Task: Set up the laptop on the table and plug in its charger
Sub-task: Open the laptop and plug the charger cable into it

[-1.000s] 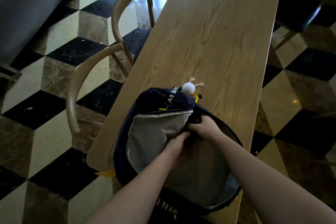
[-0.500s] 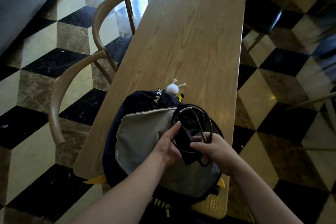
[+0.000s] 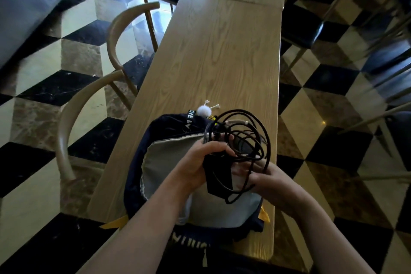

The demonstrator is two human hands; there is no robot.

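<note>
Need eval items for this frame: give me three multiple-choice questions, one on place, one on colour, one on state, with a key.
1. Where does the backpack rest?
A. on a chair
B. on the near end of the wooden table
C. on the floor

2. What colour is the coiled charger cable?
A. white
B. yellow
C. black

3. What is the state of the backpack?
A. open, grey lining showing
B. zipped shut
C. hanging from a chair

Key: 1 B, it lies on the tabletop by the near edge. 2 C, the loops held by the left hand and right hand are black. 3 A, the flap is folded back.
</note>
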